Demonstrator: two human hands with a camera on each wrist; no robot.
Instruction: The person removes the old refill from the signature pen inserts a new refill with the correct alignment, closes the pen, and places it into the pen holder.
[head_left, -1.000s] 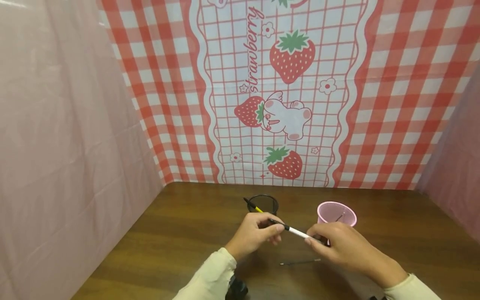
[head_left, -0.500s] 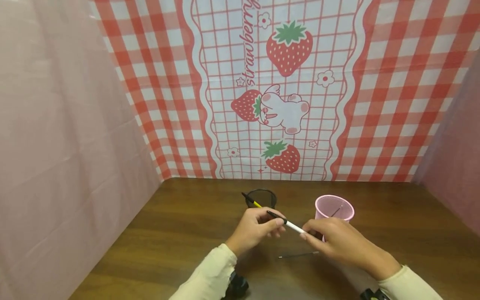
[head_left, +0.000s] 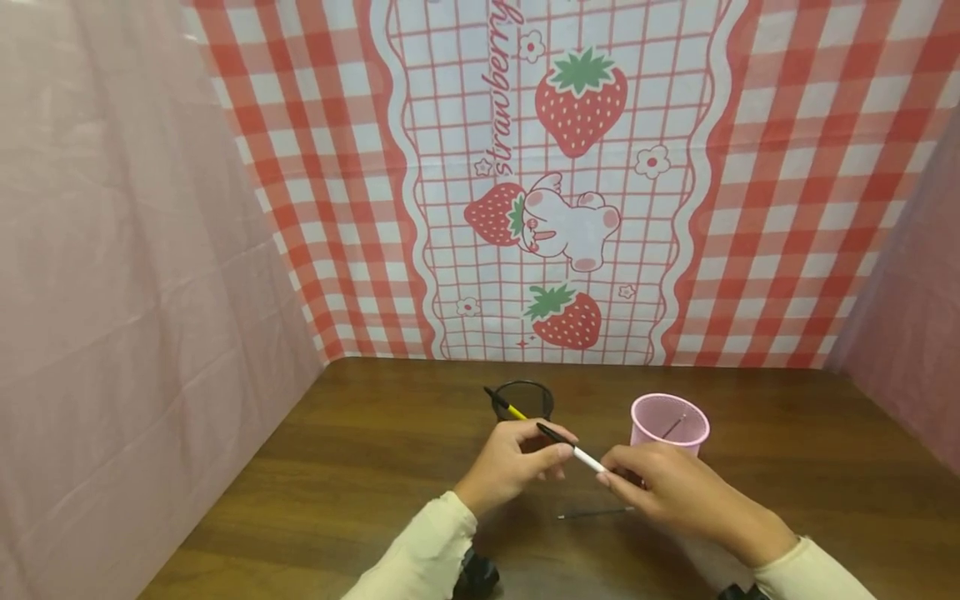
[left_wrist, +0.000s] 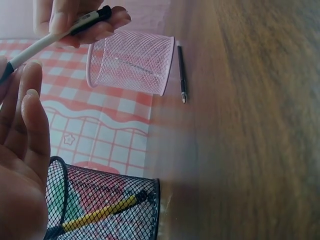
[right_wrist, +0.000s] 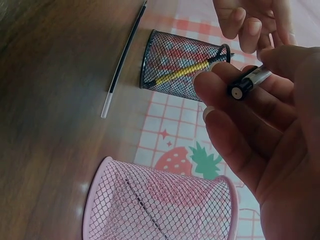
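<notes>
Both hands hold a white pen with black ends between them, above the table. My left hand (head_left: 504,458) pinches the pen (head_left: 588,459) near its black end on the left, between thumb and fingers. The right hand (head_left: 667,487) grips the pen's other end; in the right wrist view its black end cap (right_wrist: 237,92) shows by the fingers. Below the hands, a thin dark pen refill (head_left: 595,513) with a pale end lies on the table. The left wrist view shows the white barrel (left_wrist: 37,49) slanting between the two hands.
A pink mesh cup (head_left: 645,421), with a thin dark refill inside, stands behind the right hand. Behind the left hand is a black mesh cup (head_left: 536,404) with a yellow and black pen (head_left: 515,411) leaning in it. A checked strawberry cloth (head_left: 772,250) hangs at the back.
The right hand has come slightly closer to the left, and less white barrel shows between them. The pen slants a little more steeply. The head view has shifted slightly.
</notes>
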